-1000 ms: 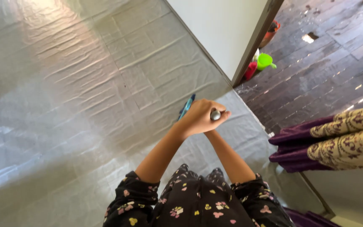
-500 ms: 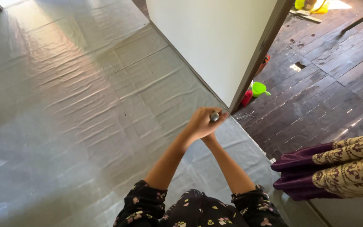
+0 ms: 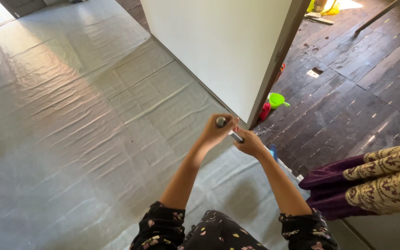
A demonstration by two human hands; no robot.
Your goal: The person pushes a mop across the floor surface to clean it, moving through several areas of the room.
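Both hands meet at the middle of the view on one slim metal handle (image 3: 228, 129), a smooth grey rod with a rounded cap at its top end. Left hand (image 3: 215, 133) has its grip closed round the upper end, just under the cap; right hand (image 3: 252, 144) is closed round the shaft just below, at about 4 o'clock from the left. Something blue (image 3: 273, 152) peeps out past the right wrist, too hidden to name. Judging by the two fists stacked on the rod, the step in hand is working a long-handled tool over the floor; the next stroke would call for a firm hold with both hands and room to swing clear of the wall. Underfoot lies a pale grey sheet (image 3: 93, 120), glossy and creased into fine ridges, with seams crossing it. At 12 o'clock stands a smooth white wall (image 3: 218, 46) edged by a dark door frame (image 3: 278, 60); beyond it, at 2 o'clock, dark wooden boards (image 3: 348, 83), with a green scoop (image 3: 276, 99) beside the frame. At 4 o'clock hangs purple cloth (image 3: 329, 185) with a cream patterned border.
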